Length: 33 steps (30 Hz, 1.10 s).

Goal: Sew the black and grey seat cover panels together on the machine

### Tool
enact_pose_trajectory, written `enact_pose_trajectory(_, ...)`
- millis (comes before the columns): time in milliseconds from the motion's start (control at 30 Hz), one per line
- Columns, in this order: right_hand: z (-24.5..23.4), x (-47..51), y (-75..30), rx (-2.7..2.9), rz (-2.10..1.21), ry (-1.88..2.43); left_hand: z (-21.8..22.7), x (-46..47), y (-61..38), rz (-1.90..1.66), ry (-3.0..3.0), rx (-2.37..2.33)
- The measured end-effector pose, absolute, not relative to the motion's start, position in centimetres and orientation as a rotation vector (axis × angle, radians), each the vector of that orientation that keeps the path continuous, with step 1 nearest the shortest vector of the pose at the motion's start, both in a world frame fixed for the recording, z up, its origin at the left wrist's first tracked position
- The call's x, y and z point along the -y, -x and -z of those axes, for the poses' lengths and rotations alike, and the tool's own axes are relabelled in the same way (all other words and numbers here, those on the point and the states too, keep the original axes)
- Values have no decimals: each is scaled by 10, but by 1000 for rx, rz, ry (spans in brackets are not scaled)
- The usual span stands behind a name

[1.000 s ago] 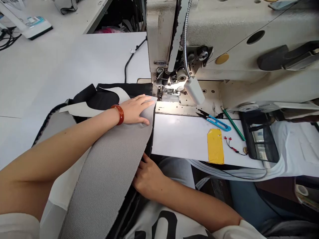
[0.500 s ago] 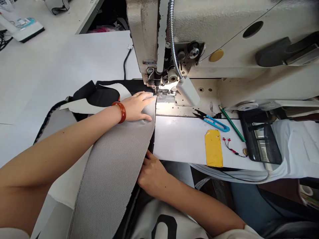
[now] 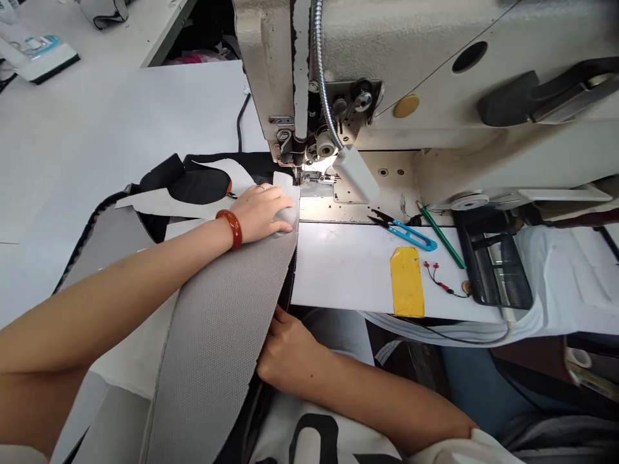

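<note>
A long grey woven fabric panel (image 3: 217,309) runs from my lap up to the needle area (image 3: 296,174) of a sewing machine (image 3: 387,77). My left hand (image 3: 264,212), wearing a red-brown bangle (image 3: 231,230), lies flat on the panel just short of the needle, fingers spread. Lower down, at the panel's right edge, my right hand (image 3: 285,348) grips the fabric, its fingertips partly hidden beneath. Black material (image 3: 285,290) shows under that edge. To the left of my left hand lie black and white pieces (image 3: 200,187) joined to the work.
Right of the needle, on the white tabletop (image 3: 338,270), are blue thread snips (image 3: 406,233), a green pencil (image 3: 441,235), a yellow tag (image 3: 407,282), a beaded cord (image 3: 442,283) and a black tray (image 3: 493,258). A lamp (image 3: 356,173) hangs by the needle. An iron-like tool (image 3: 41,61) sits far left.
The panel's far end now shows beyond my left fingers beside the needle. My left hand sits slightly farther back from the needle. My right hand keeps its hold. The whole view has shifted a little.
</note>
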State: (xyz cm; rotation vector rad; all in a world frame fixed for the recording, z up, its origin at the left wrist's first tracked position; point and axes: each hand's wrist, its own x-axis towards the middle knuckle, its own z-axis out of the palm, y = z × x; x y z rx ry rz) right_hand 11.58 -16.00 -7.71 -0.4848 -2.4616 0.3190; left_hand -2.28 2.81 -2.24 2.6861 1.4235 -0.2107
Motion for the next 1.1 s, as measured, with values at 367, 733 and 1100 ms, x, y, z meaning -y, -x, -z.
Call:
enact_pose_trajectory(367,82,156,-121,2447,-308,496,6,-29,20,528,-2766,-1289)
enact_pose_trajectory(733,82,120,-136,2497,-229,580,19,-42,-2,508,-2975,-1450)
enact_pose_trajectory(1100,51,133,-110,2445,-600,315,34,-48,9,285,-2955,-1428)
